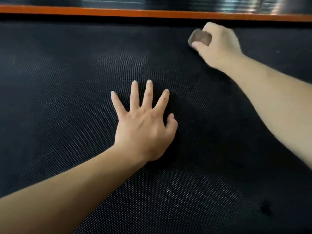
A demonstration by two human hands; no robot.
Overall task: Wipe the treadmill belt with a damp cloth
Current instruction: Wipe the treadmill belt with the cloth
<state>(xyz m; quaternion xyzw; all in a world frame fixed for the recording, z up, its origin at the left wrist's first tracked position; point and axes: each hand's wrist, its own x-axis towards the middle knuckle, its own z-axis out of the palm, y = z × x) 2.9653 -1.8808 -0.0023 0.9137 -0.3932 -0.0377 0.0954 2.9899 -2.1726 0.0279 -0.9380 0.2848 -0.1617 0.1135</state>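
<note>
Wiping appears mid-course: right hand [219, 43] grips balled cloth [200, 38] on belt [67, 98] beyond left hand [143, 130], spread flat; remaining area cannot be told.

Cloth [200, 37] blurred, mostly hidden in fingers

Treadmill belt [67, 98] fills the view. Left hand [143, 129] lies flat on the belt near its middle, fingers spread toward the far edge. Right hand [219, 44] is at the far edge, right of centre, well apart from the left and behind it. Cloth [200, 38] is bunched in its fingers, on the hand's left side. Side rail [118, 11] runs along the belt's far edge, just behind the right hand.
</note>
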